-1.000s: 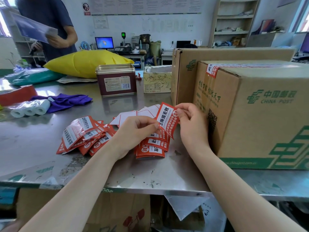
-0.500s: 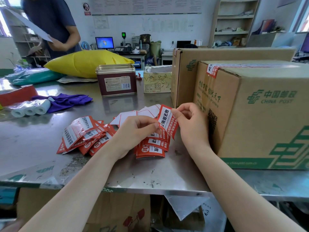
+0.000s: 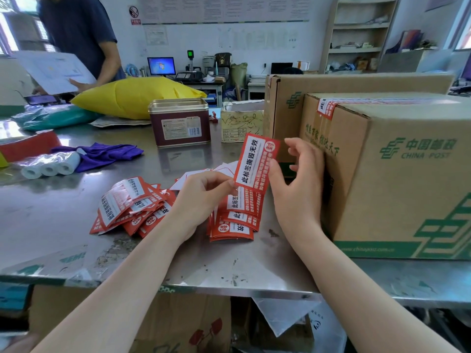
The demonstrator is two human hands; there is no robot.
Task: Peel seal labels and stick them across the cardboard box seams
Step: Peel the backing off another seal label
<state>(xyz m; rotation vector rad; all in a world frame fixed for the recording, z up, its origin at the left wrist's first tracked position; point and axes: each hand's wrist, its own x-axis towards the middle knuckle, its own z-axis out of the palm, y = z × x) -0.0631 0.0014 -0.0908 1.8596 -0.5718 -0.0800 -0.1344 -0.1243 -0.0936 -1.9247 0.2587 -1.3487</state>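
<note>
1. The scene is bright and evenly lit; daylight enters through a window [image 3: 10, 34] far up and left of the left hand [image 3: 201, 200].
2. Pale glare lies on the metal table [image 3: 51, 212] to the left of that hand, where the surface mirrors the tin [image 3: 179, 122] behind it.
3. Shadows are soft and short beneath both hands.
4. Wide-angle distortion bends the shelf [image 3: 356, 34] above the right hand [image 3: 298, 189] and stretches the forearms at the bottom edge.
5. Distant wall notices are blurred and unreadable.
</note>
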